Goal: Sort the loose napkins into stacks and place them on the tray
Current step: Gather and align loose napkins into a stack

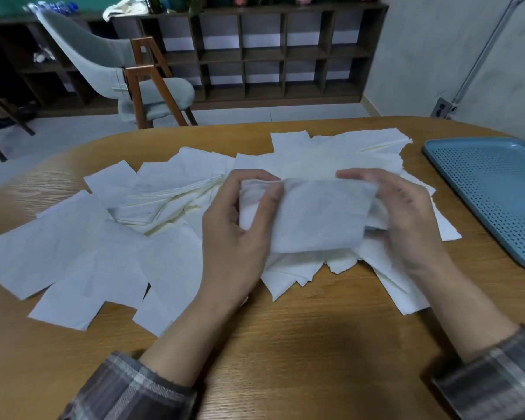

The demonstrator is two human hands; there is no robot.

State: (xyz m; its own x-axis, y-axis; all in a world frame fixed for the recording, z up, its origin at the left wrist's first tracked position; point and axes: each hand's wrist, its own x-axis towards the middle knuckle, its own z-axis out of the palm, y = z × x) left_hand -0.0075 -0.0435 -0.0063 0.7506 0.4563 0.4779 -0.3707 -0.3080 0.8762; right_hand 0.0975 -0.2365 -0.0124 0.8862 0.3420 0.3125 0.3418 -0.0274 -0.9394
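Observation:
Several loose white napkins (pixel 82 247) lie scattered and overlapping across the wooden table (pixel 300 344). Both hands hold one napkin (pixel 312 216) up above the pile at the centre. My left hand (pixel 240 225) pinches its left edge between thumb and fingers. My right hand (pixel 406 219) grips its right edge, fingers curled over the top. A blue perforated tray (pixel 497 195) sits at the right edge of the table, with nothing on the part in view.
A grey upholstered chair with wooden legs (pixel 140 86) stands beyond the table's far edge. A dark cubby shelf (pixel 270 53) lines the back wall. Bare table wood shows in front of my forearms.

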